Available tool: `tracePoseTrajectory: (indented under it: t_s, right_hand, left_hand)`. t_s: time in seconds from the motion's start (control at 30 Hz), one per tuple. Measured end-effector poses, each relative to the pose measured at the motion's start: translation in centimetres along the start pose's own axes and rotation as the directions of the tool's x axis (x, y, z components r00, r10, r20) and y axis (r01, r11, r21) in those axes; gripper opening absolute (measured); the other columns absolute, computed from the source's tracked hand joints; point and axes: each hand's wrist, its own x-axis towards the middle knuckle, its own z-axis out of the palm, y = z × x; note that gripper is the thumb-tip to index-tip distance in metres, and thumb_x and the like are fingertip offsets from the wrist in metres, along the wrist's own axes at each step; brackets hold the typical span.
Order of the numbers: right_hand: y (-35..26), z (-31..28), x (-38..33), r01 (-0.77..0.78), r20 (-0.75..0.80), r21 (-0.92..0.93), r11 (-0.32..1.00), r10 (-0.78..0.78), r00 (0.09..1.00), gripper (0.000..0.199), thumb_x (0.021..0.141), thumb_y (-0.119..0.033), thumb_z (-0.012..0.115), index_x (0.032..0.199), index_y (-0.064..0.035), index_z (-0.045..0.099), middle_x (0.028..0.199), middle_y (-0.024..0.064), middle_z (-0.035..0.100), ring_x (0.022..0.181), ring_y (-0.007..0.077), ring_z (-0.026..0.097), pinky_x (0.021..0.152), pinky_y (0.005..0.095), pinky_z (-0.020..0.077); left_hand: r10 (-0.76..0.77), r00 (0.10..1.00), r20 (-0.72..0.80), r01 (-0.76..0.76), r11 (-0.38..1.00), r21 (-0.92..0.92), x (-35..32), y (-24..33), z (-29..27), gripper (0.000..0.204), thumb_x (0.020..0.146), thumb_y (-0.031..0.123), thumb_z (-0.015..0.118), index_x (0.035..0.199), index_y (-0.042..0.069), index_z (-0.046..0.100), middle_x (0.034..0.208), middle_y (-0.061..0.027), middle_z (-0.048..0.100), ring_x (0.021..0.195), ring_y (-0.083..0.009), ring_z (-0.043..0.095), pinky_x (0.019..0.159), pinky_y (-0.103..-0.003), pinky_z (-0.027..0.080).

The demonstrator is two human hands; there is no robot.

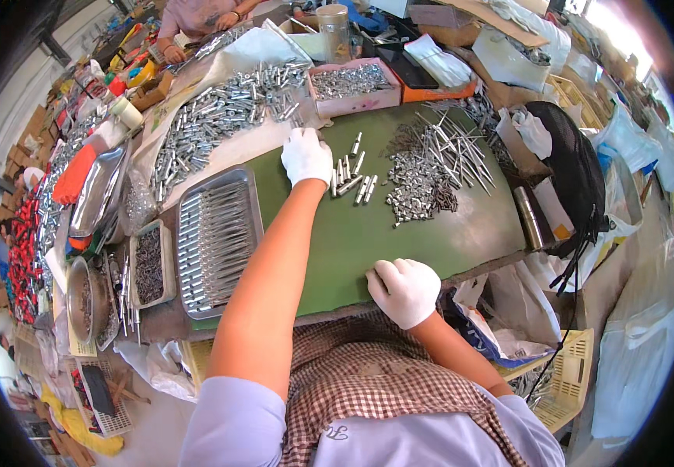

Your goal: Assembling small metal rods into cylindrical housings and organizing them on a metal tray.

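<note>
My left hand, in a white glove, reaches to the far edge of the green work mat. Its fingers are bent down and closed, and whatever they hold is hidden. Just right of it lie several short silver metal cylinders. Beyond it spreads a large heap of similar silver cylinders. My right hand, gloved too, rests curled at the mat's near edge; its palm is out of sight. Farther out on the mat are a pile of small metal pieces and a bundle of thin pointed rods.
A metal tray of rods in rows stands left of my left forearm. Beside it is a small bin of dark parts. A pink box of small parts sits behind the mat. Another person's hand shows at the far side.
</note>
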Motion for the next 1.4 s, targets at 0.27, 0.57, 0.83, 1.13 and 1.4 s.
tracePoseTrajectory:
  t_s: [0.27,0.57,0.83,1.13,1.4]
  right_hand:
    - [0.7,-0.2,-0.1,0.058,-0.003,0.047,0.997,-0.058,0.998,0.021,0.079,-0.021,0.074,0.07,-0.0138,0.056,0.059,0.0035,0.047,0.053,0.0222,0.056,0.048,0.0373,0.0456]
    - [0.4,-0.4,0.1,0.032,-0.025,0.088,0.996,-0.03,0.999,0.019,0.079,-0.02,0.074,0.071,-0.0129,0.058,0.06,0.0049,0.052,0.054,0.0238,0.059,0.049,0.0378,0.0473]
    - [5.8,-4.0,3.5,-0.181,-0.126,0.205,0.962,0.209,0.97,0.005,0.082,-0.014,0.068,0.082,-0.0094,0.069,0.076,0.012,0.065,0.071,0.0319,0.064,0.066,0.042,0.0518]
    - [14.2,-3.9,11.9,-0.208,0.149,-0.561,0.802,0.345,0.927,0.028,0.081,-0.034,0.071,0.094,-0.0092,0.076,0.102,0.0112,0.07,0.106,0.0303,0.061,0.091,0.0434,0.0466]
    - [14.1,-4.9,9.9,-0.407,-0.144,-0.132,0.904,0.389,0.91,0.022,0.091,-0.027,0.065,0.099,-0.006,0.066,0.095,0.0159,0.072,0.09,0.0364,0.069,0.081,0.0455,0.054]
  left_hand:
    - [0.067,0.922,0.382,0.034,0.967,-0.251,-0.1,0.4,-5.0,0.03,0.089,0.032,0.06,0.101,0.008,0.073,0.108,-0.0192,0.07,0.104,-0.0356,0.066,0.092,-0.043,0.05]
    - [-0.286,0.911,0.297,0.275,0.958,0.08,5.0,-2.7,-2.1,0.045,0.09,0.04,0.058,0.12,0.007,0.062,0.124,-0.0215,0.065,0.112,-0.039,0.065,0.093,-0.05,0.052]
    - [-0.294,0.854,0.43,0.214,0.951,0.225,7.5,-3.4,-1.7,0.055,0.087,0.041,0.055,0.126,0.003,0.066,0.131,-0.0228,0.063,0.12,-0.0371,0.063,0.099,-0.047,0.051]
    - [0.303,0.843,0.444,-0.183,0.939,-0.292,-2.9,3.7,-12.7,0.029,0.091,0.032,0.062,0.099,0.005,0.068,0.096,-0.0184,0.069,0.087,-0.0334,0.067,0.081,-0.04,0.052]
    - [0.396,0.764,0.509,-0.258,0.911,-0.321,-15.3,4.0,-14.3,0.014,0.084,0.021,0.069,0.089,0.008,0.065,0.087,-0.0129,0.062,0.081,-0.0335,0.064,0.073,-0.044,0.051]
